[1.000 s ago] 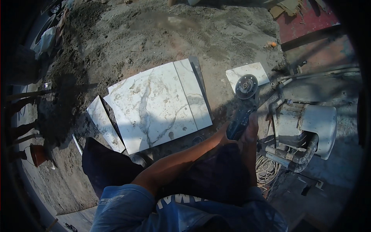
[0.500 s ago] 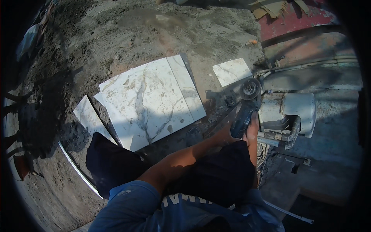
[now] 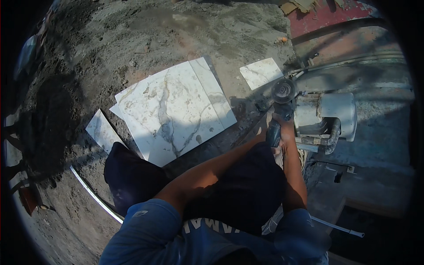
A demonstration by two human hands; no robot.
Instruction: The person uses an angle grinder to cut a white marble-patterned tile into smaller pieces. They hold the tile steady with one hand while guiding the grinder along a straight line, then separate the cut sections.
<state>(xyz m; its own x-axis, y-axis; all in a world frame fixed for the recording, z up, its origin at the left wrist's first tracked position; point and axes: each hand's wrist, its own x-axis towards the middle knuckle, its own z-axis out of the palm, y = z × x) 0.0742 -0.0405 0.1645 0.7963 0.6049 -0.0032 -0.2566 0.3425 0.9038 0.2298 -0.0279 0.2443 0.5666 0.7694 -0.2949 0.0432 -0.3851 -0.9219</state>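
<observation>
An angle grinder [image 3: 282, 109] with a dark body is held just beyond my right knee, its round disc [image 3: 283, 91] pointing away from me. Around the grinder's body, near the head, my right hand [image 3: 287, 126] is closed. My left hand [image 3: 263, 135] is at the rear of the body, closed on it, with its fingers partly hidden by the tool and my knee. Left of the grinder lies a large white marbled tile [image 3: 172, 110] with a narrow strip [image 3: 212, 95] along its right side. A small tile piece [image 3: 261, 73] lies beyond the disc.
A white pump-like machine [image 3: 338, 115] with pipes stands close on the right, beside the wall. Coiled cable [image 3: 304, 158] lies beneath my right forearm. A tile offcut [image 3: 104, 129] and a thin white strip [image 3: 92, 194] are on the dirt at left.
My right hand has shifted forward along the grinder toward its head. The view has tilted slightly, so the tiles and machine appear higher. The tiles stay in place on the ground.
</observation>
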